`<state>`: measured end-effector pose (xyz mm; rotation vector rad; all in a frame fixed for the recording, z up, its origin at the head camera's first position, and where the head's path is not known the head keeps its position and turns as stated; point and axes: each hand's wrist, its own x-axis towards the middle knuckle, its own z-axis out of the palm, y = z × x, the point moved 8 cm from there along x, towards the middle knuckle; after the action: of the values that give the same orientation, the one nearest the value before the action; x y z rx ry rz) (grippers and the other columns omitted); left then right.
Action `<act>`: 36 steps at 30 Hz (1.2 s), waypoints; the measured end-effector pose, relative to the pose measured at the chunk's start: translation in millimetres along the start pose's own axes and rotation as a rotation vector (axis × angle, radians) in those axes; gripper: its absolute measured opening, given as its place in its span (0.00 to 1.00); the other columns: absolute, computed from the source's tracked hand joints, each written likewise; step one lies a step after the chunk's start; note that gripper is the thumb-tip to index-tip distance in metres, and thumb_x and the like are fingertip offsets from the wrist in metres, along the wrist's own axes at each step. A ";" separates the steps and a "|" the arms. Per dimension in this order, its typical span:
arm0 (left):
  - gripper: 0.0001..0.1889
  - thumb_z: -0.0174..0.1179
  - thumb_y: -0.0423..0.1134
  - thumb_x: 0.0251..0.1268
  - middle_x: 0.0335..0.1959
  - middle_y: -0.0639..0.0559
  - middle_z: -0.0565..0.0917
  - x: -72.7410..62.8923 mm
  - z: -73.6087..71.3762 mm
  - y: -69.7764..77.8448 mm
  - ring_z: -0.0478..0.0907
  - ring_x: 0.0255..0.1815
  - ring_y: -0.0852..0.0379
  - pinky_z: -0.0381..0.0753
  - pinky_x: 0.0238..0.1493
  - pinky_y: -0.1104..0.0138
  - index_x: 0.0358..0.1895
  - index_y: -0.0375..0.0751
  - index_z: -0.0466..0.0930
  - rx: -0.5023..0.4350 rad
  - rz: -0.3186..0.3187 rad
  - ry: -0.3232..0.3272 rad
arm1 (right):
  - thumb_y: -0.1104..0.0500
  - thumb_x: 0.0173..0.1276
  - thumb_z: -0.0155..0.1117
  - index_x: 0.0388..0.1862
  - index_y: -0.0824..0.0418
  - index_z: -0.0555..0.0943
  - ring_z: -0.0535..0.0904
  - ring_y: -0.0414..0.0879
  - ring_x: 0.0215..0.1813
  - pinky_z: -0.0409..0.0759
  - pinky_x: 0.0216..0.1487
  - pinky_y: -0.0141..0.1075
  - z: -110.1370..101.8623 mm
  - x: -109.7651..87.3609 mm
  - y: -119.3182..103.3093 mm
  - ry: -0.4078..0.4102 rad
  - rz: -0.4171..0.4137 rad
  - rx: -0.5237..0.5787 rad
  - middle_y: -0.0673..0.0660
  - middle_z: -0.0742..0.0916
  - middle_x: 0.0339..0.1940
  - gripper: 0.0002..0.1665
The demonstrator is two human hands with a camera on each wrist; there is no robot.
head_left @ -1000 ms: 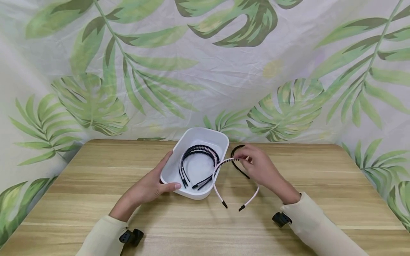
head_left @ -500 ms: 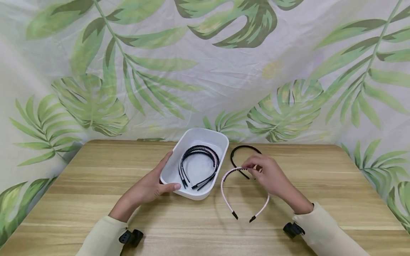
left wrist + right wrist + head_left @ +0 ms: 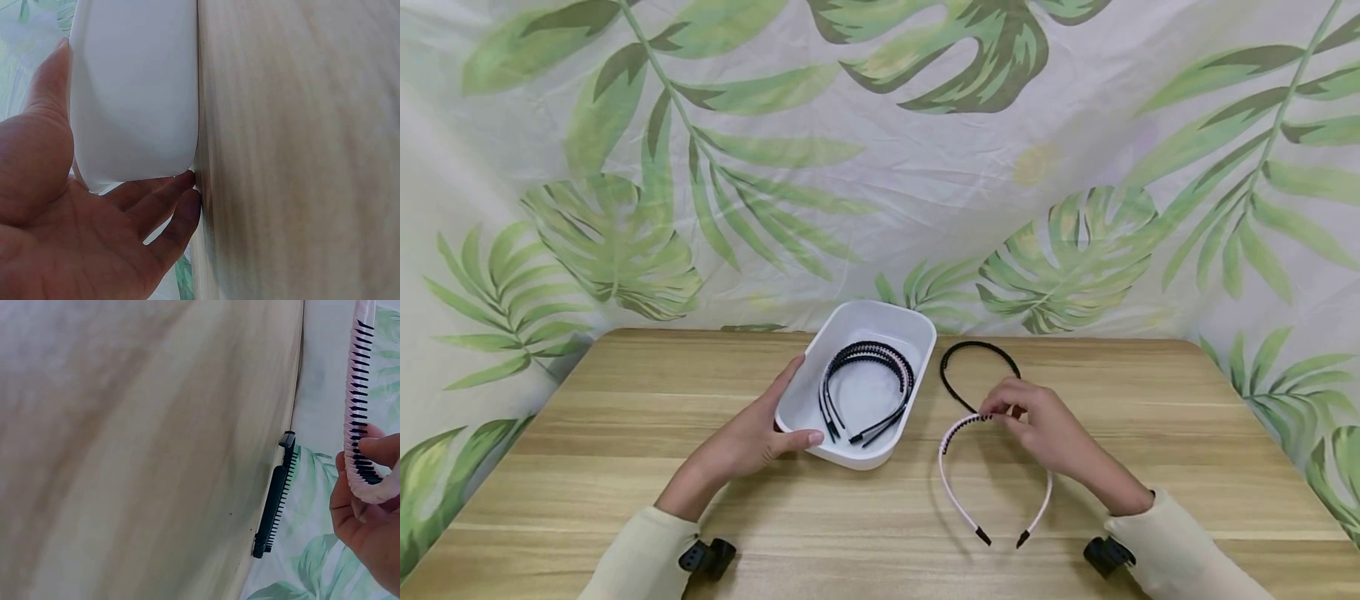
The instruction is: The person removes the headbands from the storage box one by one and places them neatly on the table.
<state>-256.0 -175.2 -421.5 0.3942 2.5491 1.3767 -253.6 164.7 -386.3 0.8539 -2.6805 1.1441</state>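
A white plastic tub [image 3: 850, 457] sits on the table, holding several toothed headbands [image 3: 868, 347], mostly black, nested together. My left hand [image 3: 748, 435] grips its near left corner, thumb over the rim and fingers along the outer side. In the left wrist view the tub wall [image 3: 137, 94] fills the space between thumb and fingers. To the right, my right hand [image 3: 1048, 429] pinches a pale pink headband [image 3: 359, 381] at the top of its arch. Its black-tipped ends point toward me, and black teeth line the inside. Behind it a black headband [image 3: 943, 371] lies on the table, partly hidden by my right hand.
The wood-grain table [image 3: 820, 533] reaches back to a leaf-print cloth [image 3: 880, 167] hanging just behind it. The black headband lies close to the tub's right side, near the table's far edge. A small black device [image 3: 1108, 557] is at my right cuff.
My right hand has carried the pink headband away from the tub's right rim, to the right and toward me, uncovering more of the black headband. The left hand and tub have stayed put.
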 end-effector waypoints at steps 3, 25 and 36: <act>0.61 0.74 0.49 0.65 0.86 0.34 0.50 0.3 0.8 1.0 0.60 0.80 0.35 0.57 0.78 0.40 0.88 0.47 0.35 -0.001 0.004 -0.004 | 0.79 0.63 0.66 0.38 0.58 0.89 0.83 0.47 0.41 0.81 0.42 0.32 0.1 -2.0 3.1 -0.017 0.004 0.000 0.49 0.88 0.38 0.18; 0.61 0.74 0.49 0.65 0.86 0.35 0.49 0.5 1.0 -0.8 0.60 0.80 0.36 0.57 0.78 0.40 0.88 0.50 0.33 -0.005 -0.005 -0.012 | 0.77 0.66 0.65 0.39 0.56 0.88 0.81 0.40 0.44 0.81 0.45 0.35 8.3 -5.3 22.9 -0.163 0.099 0.017 0.50 0.88 0.40 0.17; 0.60 0.74 0.47 0.66 0.86 0.35 0.50 -0.1 0.7 -0.4 0.60 0.80 0.36 0.56 0.78 0.40 0.88 0.48 0.34 0.008 0.003 -0.003 | 0.78 0.66 0.64 0.39 0.57 0.89 0.82 0.40 0.45 0.82 0.46 0.34 11.3 -4.7 24.9 -0.186 0.101 0.011 0.50 0.88 0.40 0.17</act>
<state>-255.7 -174.9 -422.2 0.4012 2.5534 1.3660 -261.6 172.9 -411.5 0.8766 -2.9000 1.1533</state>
